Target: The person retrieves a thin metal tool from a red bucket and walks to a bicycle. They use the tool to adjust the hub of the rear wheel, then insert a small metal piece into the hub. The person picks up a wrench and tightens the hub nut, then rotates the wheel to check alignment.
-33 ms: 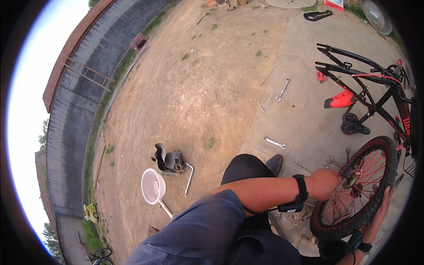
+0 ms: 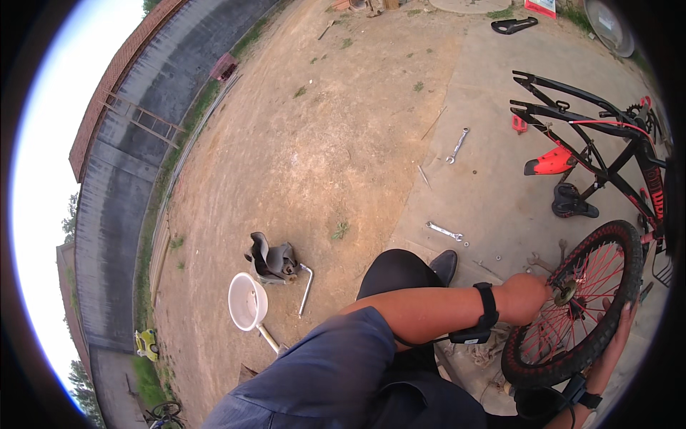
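A bicycle wheel (image 2: 634, 261) with a black tyre and red spokes leans at the lower right. My left hand (image 2: 525, 299) is closed at the wheel's hub, beside a round toothed metal part (image 2: 565, 294). What its fingers hold is hidden behind the hand. Around the tyre's right side is my right hand (image 2: 619, 336), fingers along the tread and thumb toward the spokes. The black and red bicycle frame (image 2: 607, 171) lies beyond the wheel, with its black saddle (image 2: 574, 201) near the ground.
Wrenches lie on the concrete, one silver wrench (image 2: 445, 231) near my shoe (image 2: 444, 267) and another wrench (image 2: 457, 146) farther off. Small nuts are scattered nearby. To the left stand a white basin (image 2: 247, 302) and a bent dark piece (image 2: 271, 259) beside an L-shaped bar (image 2: 306, 291).
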`<state>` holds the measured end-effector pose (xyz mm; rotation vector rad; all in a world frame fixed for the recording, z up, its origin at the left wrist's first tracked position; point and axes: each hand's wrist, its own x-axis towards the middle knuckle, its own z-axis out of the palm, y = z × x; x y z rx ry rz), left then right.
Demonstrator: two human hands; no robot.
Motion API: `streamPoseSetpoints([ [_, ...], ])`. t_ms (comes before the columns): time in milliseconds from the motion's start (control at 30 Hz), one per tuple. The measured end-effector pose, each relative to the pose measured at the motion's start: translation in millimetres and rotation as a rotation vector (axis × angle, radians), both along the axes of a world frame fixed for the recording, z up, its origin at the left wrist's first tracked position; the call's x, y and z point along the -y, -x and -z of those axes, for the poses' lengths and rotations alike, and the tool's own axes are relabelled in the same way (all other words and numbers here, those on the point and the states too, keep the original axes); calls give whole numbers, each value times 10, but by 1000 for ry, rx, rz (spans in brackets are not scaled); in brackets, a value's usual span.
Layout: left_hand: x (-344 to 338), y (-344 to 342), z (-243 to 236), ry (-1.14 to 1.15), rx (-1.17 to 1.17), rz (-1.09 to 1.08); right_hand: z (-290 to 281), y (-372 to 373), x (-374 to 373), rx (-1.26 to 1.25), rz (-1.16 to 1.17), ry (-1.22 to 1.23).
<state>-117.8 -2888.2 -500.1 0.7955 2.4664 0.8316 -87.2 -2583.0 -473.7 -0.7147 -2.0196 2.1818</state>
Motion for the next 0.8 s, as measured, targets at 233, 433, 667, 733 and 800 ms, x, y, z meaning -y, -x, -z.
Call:
streamPoseSetpoints([
  [233, -4, -4, 0, 3, -13, 7, 59, 10, -39, -12, 15, 8],
  [433, -3, -16, -24, 1, -13, 9, 42, -2, -48, -15, -16, -5],
  [667, -13, -19, -7, 13, -25, 24, 77, 6, -72, -14, -3, 19],
  [733, -19, -20, -5, 16, -28, 23, 94, 9, -75, -13, 5, 29],
  [800, -20, -27, 0, 11, -35, 19, 106, 8, -85, -8, 10, 32],
])
